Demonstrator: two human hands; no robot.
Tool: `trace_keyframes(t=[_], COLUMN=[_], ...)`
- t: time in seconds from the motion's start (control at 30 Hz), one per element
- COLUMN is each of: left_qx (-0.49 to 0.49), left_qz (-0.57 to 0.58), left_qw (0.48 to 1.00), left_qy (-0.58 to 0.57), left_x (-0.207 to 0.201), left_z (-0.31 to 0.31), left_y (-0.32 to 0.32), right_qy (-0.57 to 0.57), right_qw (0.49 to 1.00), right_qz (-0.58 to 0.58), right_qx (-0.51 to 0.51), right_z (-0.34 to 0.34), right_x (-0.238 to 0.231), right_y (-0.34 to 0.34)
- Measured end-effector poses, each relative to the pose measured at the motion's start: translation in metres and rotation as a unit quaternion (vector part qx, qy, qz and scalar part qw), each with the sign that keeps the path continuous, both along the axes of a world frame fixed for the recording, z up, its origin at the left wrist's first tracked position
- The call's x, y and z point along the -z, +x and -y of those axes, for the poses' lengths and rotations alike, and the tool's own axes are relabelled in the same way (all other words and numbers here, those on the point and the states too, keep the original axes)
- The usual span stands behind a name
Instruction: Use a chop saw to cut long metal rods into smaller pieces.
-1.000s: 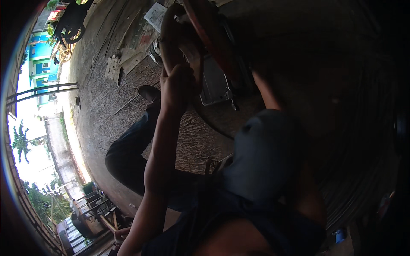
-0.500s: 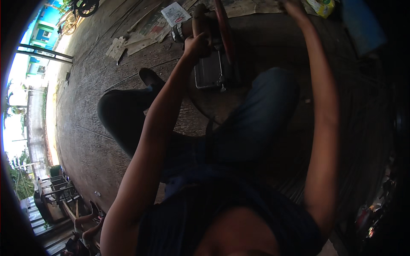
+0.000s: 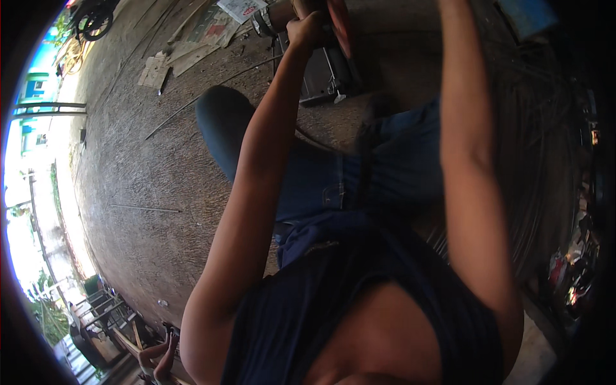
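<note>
In front of my crouched legs stands a machine that looks like a cut-off saw, with a dark metal base (image 3: 319, 70), a red disc-shaped part (image 3: 340, 29) and a brownish cylindrical body. My left hand (image 3: 305, 31) is closed around the brownish upper part of the saw, just left of the red part. My right forearm (image 3: 463, 70) stretches forward on the right and leaves the picture at the top edge. The right hand and anything it may hold are out of sight.
Flattened cardboard (image 3: 192, 54) and a printed paper sheet (image 3: 242, 9) lie left of the saw. A thin rod (image 3: 147, 208) is on the concrete floor. A blue panel (image 3: 527, 18) stands far right. Another person's bare legs (image 3: 157, 362) show at lower left, near a metal frame.
My view has shifted, so the saw sits higher in the picture. My left hand stays on it. My right hand, partly visible before at the top, has passed out of view.
</note>
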State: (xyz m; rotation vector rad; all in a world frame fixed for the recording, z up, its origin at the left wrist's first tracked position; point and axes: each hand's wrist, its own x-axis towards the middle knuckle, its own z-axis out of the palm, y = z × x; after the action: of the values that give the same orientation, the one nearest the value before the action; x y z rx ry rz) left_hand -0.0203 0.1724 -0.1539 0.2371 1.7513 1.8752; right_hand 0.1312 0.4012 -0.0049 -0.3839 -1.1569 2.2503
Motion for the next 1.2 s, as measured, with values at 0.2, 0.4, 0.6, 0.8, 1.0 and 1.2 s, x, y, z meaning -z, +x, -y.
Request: trace_keyframes(t=[0.2, 0.4, 0.6, 0.8, 1.0, 1.2], left_qx=[0.030, 0.023, 0.054, 0.156, 0.062, 0.176], left_qz=[0.014, 0.006, 0.005, 0.036, 0.092, -0.511], left_qw=[0.998, 0.999, 0.998, 0.986, 0.993, 0.822], left_qy=[0.051, 0.049, -0.013, 0.044, 0.048, -0.182], left_x=[-0.008, -0.005, -0.001, 0.025, -0.012, 0.006], left_z=[-0.022, 0.004, 0.006, 0.009, -0.007, 0.007], left_y=[0.000, 0.001, 0.000, -0.030, 0.004, -0.014], right_qy=[-0.130, -0.069, -0.424, 0.259, -0.339, 0.175], right_qw=[0.952, 0.868, 0.850, 0.723, 0.827, 0.837], right_qz=[0.084, 0.482, 0.217, 0.566, 0.376, 0.431], right_qx=[0.265, 0.093, 0.224, 0.300, 0.245, 0.287], right_z=[0.025, 0.218, 0.226, 0.251, 0.221, 0.224], right_x=[0.308, 0.408, 0.422, 0.455, 0.433, 0.432], right_y=[0.020, -0.004, 0.020, 0.016, 0.008, 0.005])
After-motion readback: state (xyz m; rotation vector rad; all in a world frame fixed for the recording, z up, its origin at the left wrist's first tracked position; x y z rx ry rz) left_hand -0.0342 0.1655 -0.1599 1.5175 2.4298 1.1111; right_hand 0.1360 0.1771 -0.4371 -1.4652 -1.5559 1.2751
